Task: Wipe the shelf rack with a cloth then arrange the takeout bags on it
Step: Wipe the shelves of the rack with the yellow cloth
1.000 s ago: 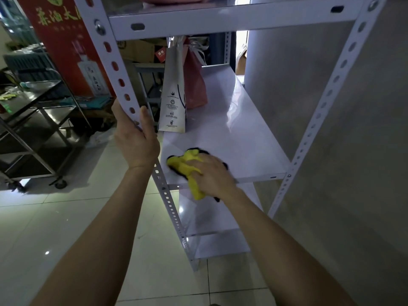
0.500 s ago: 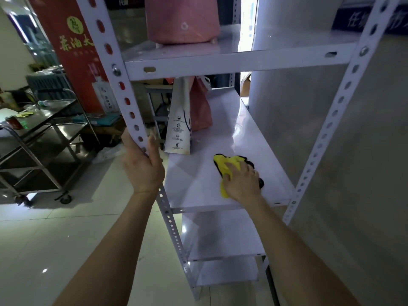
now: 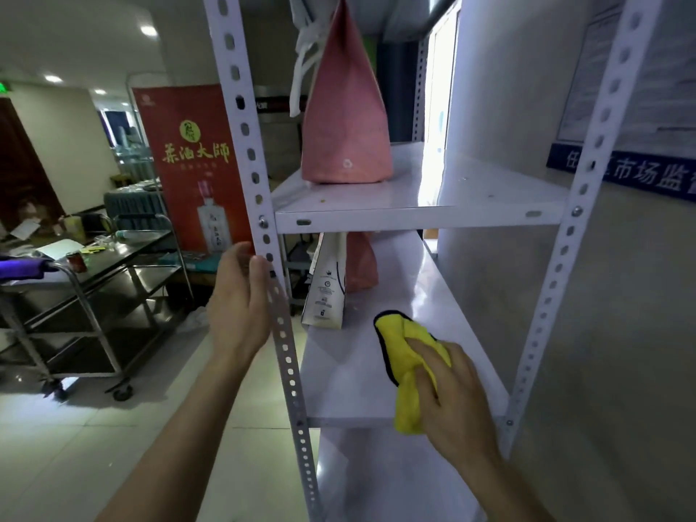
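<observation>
Our cloth (image 3: 405,356) has slid rightward from the left front corner of the middle shelf (image 3: 339,382), bunched under our right hand (image 3: 455,401), whose fingers clutch it. Our left hand (image 3: 237,307) grips the front upright (image 3: 248,141). We judge wiping midway: specks dot the upper shelf (image 3: 470,190), and the pink bag (image 3: 344,118) and white bag (image 3: 327,292) await arranging.

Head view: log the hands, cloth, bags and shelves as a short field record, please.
left hand: grips the front upright post
right hand: holds the yellow cloth against the middle shelf, near its front edge
upper shelf: one pink bag standing; small specks on the surface
middle shelf: white bag standing at the left edge, a second pink bag behind it
</observation>
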Motion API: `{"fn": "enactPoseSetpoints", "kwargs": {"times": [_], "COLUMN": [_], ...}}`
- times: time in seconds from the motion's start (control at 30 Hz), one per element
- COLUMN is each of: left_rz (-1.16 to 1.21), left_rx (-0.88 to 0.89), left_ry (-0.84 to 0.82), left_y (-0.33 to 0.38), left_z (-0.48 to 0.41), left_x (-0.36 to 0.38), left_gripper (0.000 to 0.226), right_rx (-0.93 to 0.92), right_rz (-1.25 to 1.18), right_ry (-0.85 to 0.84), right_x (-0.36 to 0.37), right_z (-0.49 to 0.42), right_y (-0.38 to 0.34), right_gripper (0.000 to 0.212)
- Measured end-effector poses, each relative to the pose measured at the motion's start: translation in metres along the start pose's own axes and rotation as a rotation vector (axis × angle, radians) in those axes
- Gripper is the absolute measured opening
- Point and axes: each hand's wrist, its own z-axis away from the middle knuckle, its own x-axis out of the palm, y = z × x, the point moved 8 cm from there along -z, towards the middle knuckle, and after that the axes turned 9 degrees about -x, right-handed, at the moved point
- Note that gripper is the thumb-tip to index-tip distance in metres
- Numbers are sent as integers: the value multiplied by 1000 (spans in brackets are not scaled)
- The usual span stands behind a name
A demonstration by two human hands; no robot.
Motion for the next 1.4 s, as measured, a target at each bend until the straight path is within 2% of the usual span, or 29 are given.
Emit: {"fn": "enactPoseSetpoints", "kwargs": {"times": [0.13, 0.23, 0.3, 0.4, 0.47, 0.5, 0.57, 0.7, 0.73, 0.8, 0.9, 1.07, 1.17, 1.23, 1.33, 1.4], "left_rz": [59, 97, 146, 210, 214, 212, 212, 190, 196, 192, 164, 106, 81, 70, 80, 79], "left_rx": [69, 133, 180, 225, 261, 274, 288, 307, 312, 313, 299, 280, 281, 284, 280, 288], "left_ry": [58, 50, 46, 58, 119, 156, 199, 211, 214, 220, 238, 302, 310, 314, 318, 322], "left_y": [47, 92, 124, 158, 165, 164, 159, 159, 160, 160, 157, 159, 159, 159, 163, 163], "left_z": [-62, -101, -122, -141, -143, -142, -141, -139, -138, -137, -139, -137, -138, -137, -135, -133], "left_x": [-28, -35, -38, -34, -30, -28, -26, -27, -28, -27, -27, -25, -27, -30, -28, -26], "left_gripper": [57, 61, 63, 66, 64, 62, 55, 47, 47, 46, 46, 45, 44, 45, 49, 51], "right_rx": [-166, -267, -264, -218, -181, -177, -177, -167, -178, -257, -340, -82, -284, -322, -99, -40], "right_rz": [-127, -109, 5, 272, 267, 234, 193, 74, 28, -4, 87, 318, 262, 182, 215, 320], "right_ry": [382, 481, 387, -46, -262, -293, -277, -139, -151, -278, -378, -334, -366, -422, -433, -398], "right_x": [-117, -177, -184, -137, -103, -93, -87, -88, -83, -60, -41, -82, -44, -31, -63, -73], "right_z": [-52, -114, -167, -227, -236, -238, -241, -259, -262, -259, -245, -258, -251, -246, -263, -261], "right_y": [-88, -126, -135, -128, -121, -119, -120, -133, -142, -164, -169, -95, -149, -166, -122, -114], "right_gripper": [42, 43, 46, 52, 55, 59, 59, 48, 48, 51, 62, 45, 51, 51, 49, 55]}}
